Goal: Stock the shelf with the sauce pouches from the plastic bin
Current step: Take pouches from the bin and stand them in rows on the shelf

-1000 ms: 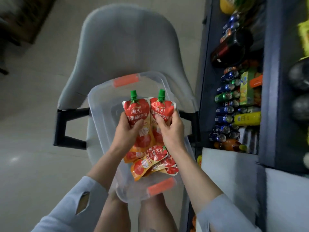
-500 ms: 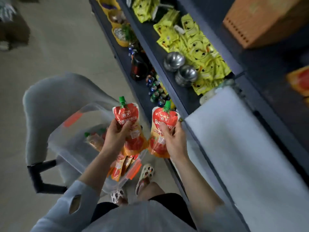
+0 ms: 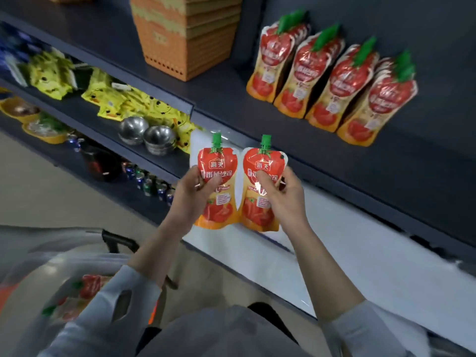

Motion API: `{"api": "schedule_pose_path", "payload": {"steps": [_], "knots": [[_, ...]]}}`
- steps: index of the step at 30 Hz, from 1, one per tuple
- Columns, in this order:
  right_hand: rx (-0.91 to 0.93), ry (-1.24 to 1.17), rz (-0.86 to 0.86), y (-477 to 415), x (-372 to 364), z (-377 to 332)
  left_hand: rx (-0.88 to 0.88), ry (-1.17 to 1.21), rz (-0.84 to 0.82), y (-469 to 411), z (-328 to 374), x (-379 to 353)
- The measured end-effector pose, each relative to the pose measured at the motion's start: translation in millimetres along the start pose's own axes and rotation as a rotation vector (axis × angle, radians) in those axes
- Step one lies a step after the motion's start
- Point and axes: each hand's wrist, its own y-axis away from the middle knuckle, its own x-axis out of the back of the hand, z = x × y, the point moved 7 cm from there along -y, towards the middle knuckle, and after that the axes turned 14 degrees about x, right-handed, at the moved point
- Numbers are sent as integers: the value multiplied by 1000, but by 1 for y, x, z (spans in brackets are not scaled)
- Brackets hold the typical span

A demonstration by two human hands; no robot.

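Observation:
My left hand (image 3: pixel 192 194) grips one red-and-orange tomato sauce pouch (image 3: pixel 217 199) with a green cap, held upright. Beside it, almost touching, my right hand (image 3: pixel 283 195) grips a second pouch (image 3: pixel 260 202) the same way. Both pouches hang in front of the dark shelf (image 3: pixel 322 150), below and left of several rows of the same pouches (image 3: pixel 332 81) standing there. The clear plastic bin (image 3: pixel 38 284) lies blurred at the lower left, with more pouches (image 3: pixel 87 284) inside.
A stack of orange baskets (image 3: pixel 185 34) stands on the shelf left of the pouch rows. Lower shelves at left hold yellow packets (image 3: pixel 134 99), metal bowls (image 3: pixel 146 134) and drink cans (image 3: pixel 149 181). A white shelf board (image 3: pixel 360 253) runs below my hands.
Both hands lifted the two pouches out of the bin and up toward the shelf. My view swung from the bin on the chair up to the shelf with the pouch rows.

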Motion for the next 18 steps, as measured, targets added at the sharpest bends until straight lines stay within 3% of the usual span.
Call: {"api": "schedule_pose_path", "payload": {"steps": [4, 11, 18], "knots": [[76, 19, 113, -22, 79, -14, -126, -53, -49, -3, 45, -74], [185, 60, 275, -56, 215, -34, -206, 54, -214, 1, 102, -201], [91, 65, 370, -112, 342, -7, -261, 42, -251, -17, 136, -295]]}}
